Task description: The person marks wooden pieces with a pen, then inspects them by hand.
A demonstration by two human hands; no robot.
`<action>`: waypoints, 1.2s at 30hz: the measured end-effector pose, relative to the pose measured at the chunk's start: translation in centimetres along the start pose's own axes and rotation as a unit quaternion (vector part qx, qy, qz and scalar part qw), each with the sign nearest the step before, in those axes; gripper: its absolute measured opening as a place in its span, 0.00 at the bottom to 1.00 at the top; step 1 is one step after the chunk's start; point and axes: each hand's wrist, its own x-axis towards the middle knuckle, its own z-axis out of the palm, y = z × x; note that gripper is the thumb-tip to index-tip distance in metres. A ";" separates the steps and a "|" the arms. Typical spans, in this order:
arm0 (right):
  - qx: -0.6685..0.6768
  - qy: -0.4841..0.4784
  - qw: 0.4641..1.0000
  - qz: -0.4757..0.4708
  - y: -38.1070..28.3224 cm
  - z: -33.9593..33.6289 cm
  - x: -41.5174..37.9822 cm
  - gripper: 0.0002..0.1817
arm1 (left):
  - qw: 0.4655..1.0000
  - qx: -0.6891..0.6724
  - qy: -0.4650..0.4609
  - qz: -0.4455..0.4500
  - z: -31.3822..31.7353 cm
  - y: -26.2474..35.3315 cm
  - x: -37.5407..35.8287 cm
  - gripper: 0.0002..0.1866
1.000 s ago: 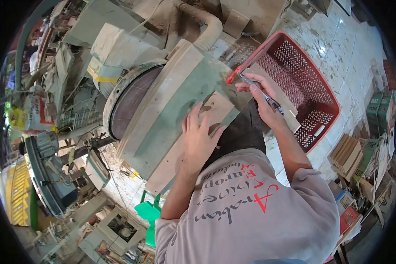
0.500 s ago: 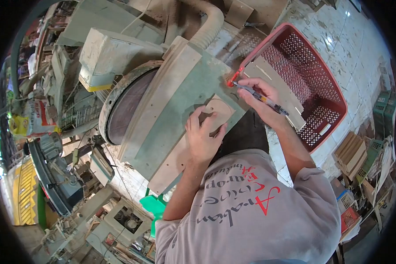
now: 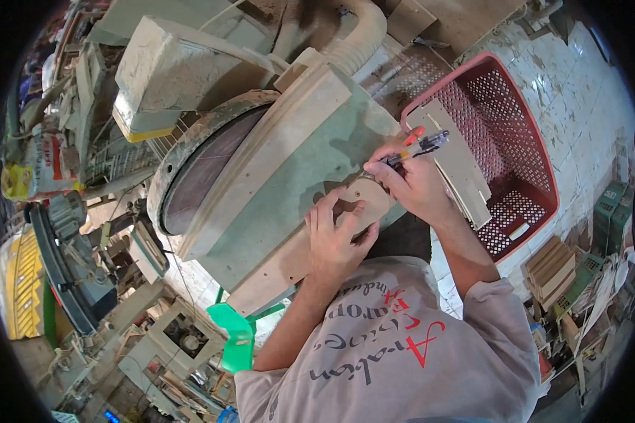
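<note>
Left hand (image 3: 335,236) flat on the wood piece (image 3: 363,201), pinning it to the table (image 3: 289,169). Right hand (image 3: 409,183), grip clamped on a pen (image 3: 413,151), tip at the piece's 12 o'clock edge; red basket (image 3: 522,134) at 3.

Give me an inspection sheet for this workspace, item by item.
Surface: green sander table, dusty, beside the sanding disc.
Job's things: small wooden piece flat on the table; pen.
Clutter: red basket holding wooden boards; stacked wood on the floor.
Hands: left hand pressing the wooden piece; right hand gripping the pen, tip at the piece.
Cables: nothing seen clearly; a dust hose runs behind the table.
Surroundings: tiled floor, green stool, other machinery at left.
</note>
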 end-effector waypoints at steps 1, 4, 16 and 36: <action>-0.002 -0.004 1.000 0.001 0.1 0.1 0.2 0.13 | 1.000 -0.001 0.002 -0.004 0.0 0.0 0.0 0.26; -0.037 -0.008 0.999 -0.034 0.3 0.5 0.6 0.15 | 1.000 -0.002 0.004 0.002 -0.1 0.0 0.1 0.26; -0.066 -0.019 0.995 -0.068 0.0 0.7 1.0 0.13 | 0.999 -0.032 -0.024 -0.012 -0.7 0.0 0.2 0.25; -0.128 0.015 0.981 -0.143 0.5 0.7 1.0 0.10 | 1.000 -0.011 0.002 0.003 -0.3 0.1 0.2 0.25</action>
